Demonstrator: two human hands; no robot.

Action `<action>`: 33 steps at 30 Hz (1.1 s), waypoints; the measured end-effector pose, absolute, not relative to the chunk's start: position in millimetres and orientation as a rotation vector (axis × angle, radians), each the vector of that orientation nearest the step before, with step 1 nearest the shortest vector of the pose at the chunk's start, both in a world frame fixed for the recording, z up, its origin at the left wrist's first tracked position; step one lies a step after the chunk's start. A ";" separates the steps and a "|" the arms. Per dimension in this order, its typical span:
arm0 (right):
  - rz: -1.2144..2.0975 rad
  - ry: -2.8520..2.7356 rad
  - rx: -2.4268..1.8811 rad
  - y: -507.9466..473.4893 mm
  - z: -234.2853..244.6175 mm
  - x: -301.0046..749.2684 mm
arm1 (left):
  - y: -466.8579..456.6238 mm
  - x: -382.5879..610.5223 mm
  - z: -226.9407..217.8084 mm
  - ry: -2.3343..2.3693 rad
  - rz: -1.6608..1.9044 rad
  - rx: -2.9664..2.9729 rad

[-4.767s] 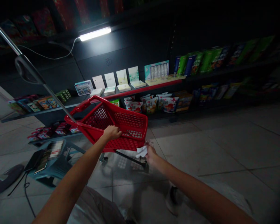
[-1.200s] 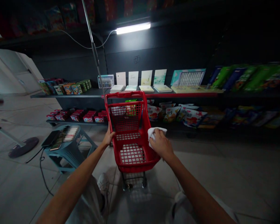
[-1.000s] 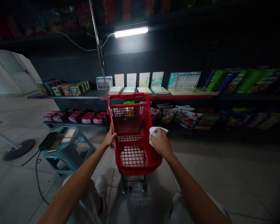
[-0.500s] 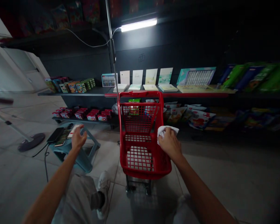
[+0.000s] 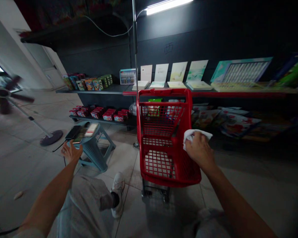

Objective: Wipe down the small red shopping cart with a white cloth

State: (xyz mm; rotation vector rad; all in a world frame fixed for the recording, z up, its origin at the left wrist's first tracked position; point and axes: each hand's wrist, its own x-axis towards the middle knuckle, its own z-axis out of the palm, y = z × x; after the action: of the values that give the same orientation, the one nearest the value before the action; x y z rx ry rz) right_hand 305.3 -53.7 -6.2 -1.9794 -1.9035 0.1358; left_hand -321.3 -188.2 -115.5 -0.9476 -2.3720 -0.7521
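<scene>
A red plastic shopping cart (image 5: pixel 186 165) with grid panels stands before me, its handle toward the shelves. My right hand (image 5: pixel 200 148) grips a crumpled white cloth (image 5: pixel 206 134), perhaps a paper tissue, at the cart's right side. Whether the cloth touches the cart wall I cannot tell. My left hand (image 5: pixel 71 152) has its fingers spread, with nothing in them, close to the near edge of a blue-grey plastic stool (image 5: pixel 95 150). On the stool lie a black device (image 5: pixel 73 132), a phone-like flat item (image 5: pixel 78 140) and a white item with a red mark (image 5: pixel 91 129).
A dark shelf (image 5: pixel 99 91) ahead holds small boxes, upright notebooks (image 5: pixel 161 73) and pen sets. Red packs (image 5: pixel 109 114) and snack bags (image 5: pixel 240 123) fill the lower level. A thin metal pole (image 5: pixel 136 66) rises behind the cart. At left stands a fan (image 5: pixel 2 93) on a round base.
My left hand has moved down and left, from above the stool to its near side. The view has turned left, so the cart appears further right. My right hand still holds the cloth.
</scene>
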 end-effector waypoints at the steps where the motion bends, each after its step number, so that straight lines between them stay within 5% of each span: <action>1: 0.137 -1.920 -1.984 -54.4 -5.4 304.7 | -188.3 -326.6 -119.7 -2.372 -0.731 -0.943; 33: 0.146 -1.995 -2.060 -57.8 -0.5 291.0 | -165.7 -351.5 -161.6 -2.479 -0.549 -0.991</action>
State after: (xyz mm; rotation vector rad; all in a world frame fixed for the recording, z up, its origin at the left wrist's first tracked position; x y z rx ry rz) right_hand 291.0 -57.8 -0.5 -2.0604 -1.9952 0.1457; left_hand -351.5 -165.7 -161.6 -0.9910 -2.4795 -0.5494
